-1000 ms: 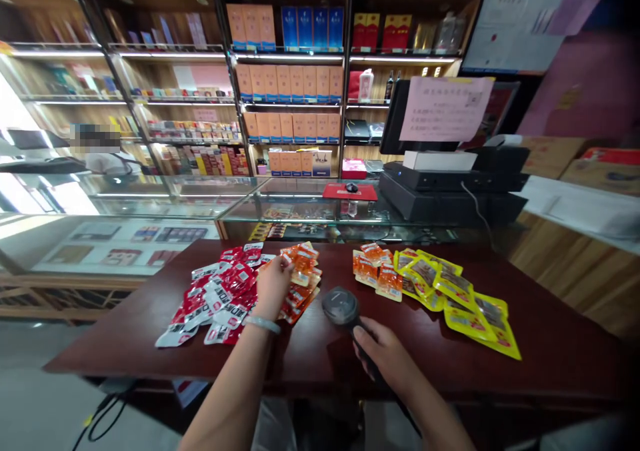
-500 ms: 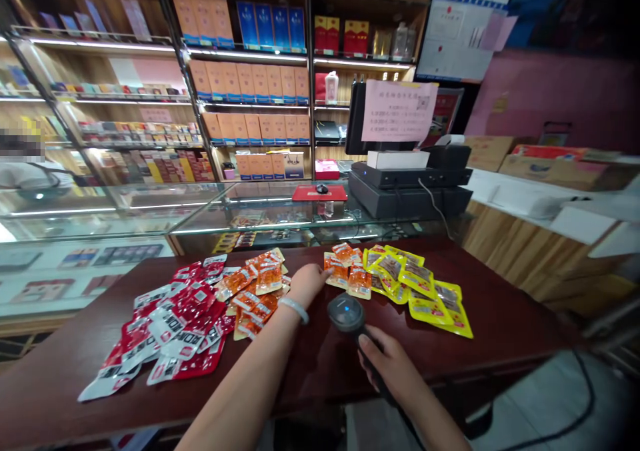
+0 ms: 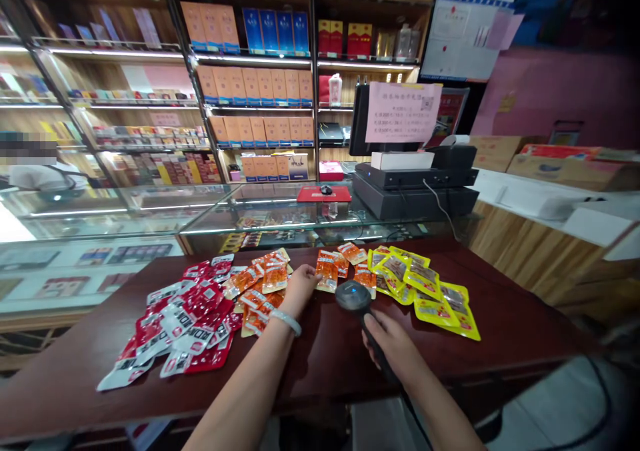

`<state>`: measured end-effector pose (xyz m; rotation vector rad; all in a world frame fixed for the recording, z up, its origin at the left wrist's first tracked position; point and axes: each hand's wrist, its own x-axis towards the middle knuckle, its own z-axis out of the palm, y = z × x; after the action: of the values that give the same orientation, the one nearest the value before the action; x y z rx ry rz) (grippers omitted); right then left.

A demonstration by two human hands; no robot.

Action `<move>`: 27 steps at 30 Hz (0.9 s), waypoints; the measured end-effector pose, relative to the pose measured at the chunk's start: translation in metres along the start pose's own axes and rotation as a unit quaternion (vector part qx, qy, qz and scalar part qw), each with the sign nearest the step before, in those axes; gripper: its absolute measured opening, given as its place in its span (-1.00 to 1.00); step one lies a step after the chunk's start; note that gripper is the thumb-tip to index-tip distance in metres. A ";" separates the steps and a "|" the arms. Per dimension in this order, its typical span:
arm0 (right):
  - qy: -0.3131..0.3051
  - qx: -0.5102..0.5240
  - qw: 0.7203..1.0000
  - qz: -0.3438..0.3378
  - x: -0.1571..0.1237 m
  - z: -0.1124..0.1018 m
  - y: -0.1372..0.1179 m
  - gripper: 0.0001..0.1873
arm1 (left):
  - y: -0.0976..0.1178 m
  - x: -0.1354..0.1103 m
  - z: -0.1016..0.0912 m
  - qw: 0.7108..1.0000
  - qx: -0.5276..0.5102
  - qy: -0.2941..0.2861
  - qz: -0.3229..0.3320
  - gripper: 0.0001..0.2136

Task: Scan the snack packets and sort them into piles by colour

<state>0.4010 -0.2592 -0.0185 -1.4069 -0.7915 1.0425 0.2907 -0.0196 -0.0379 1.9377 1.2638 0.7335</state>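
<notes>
My left hand (image 3: 301,287), with a pale bangle (image 3: 286,320) on its wrist, pinches the edge of an orange snack packet (image 3: 327,270). More orange packets (image 3: 365,278) lie just right of that one, and another orange pile (image 3: 263,298) is left of my hand. My right hand (image 3: 393,344) is wrapped round the handle of a black barcode scanner (image 3: 353,296), its head over the table near the right orange packets. Yellow snack packets (image 3: 435,310) lie in a heap to the right. At the left is a pile of red and white packets (image 3: 187,324).
A dark red table (image 3: 320,371) carries the packets. Behind it stand a glass counter (image 3: 225,218), a mouse on a red mat (image 3: 310,194), and a monitor with a pink notice (image 3: 400,112). A person (image 3: 45,174) is at the far left.
My left hand has drawn the orange packet a little left, away from the other packets. The scanner in my right hand has risen slightly. The view has shifted a little.
</notes>
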 end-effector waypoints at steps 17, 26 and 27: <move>-0.107 -0.036 0.993 -0.016 0.031 0.060 0.000 -0.40 | -0.038 -0.030 -0.137 0.976 0.162 0.139 -0.052 -0.82; -0.031 -0.050 0.998 -0.018 0.031 0.023 0.002 -0.41 | 0.013 0.000 -0.056 0.979 0.164 0.069 0.103 -0.77; -0.019 -0.051 0.998 -0.017 0.030 0.017 0.004 -0.42 | 0.021 0.005 -0.039 0.980 0.172 0.037 0.098 -0.75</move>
<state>0.3961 -0.2253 -0.0257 -1.4585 -0.9048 1.0159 0.2746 -0.0110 0.0027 2.3609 1.3267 0.7260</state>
